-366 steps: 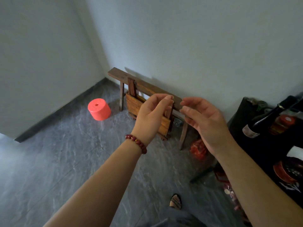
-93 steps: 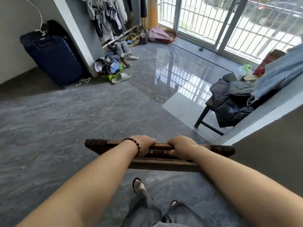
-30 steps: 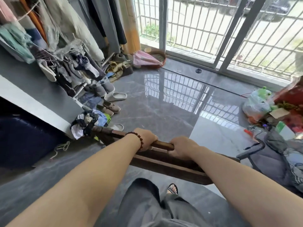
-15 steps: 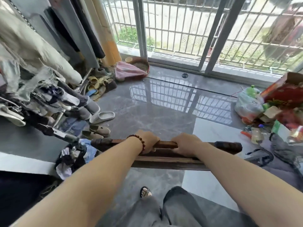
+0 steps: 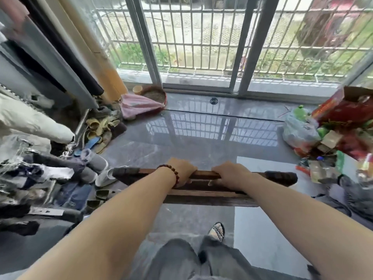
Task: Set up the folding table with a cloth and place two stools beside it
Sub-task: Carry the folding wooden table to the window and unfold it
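Right now your left hand (image 5: 182,170) and right hand (image 5: 230,173) curl their fingers over the top rail of the folded table (image 5: 201,196), side by side near its middle. You hold it level above the grey floor (image 5: 191,142).

Bright window daylight, blurred warped edges

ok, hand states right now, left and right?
Left hand: closed, gripping the top edge of the folded table.
Right hand: closed, gripping the same edge.
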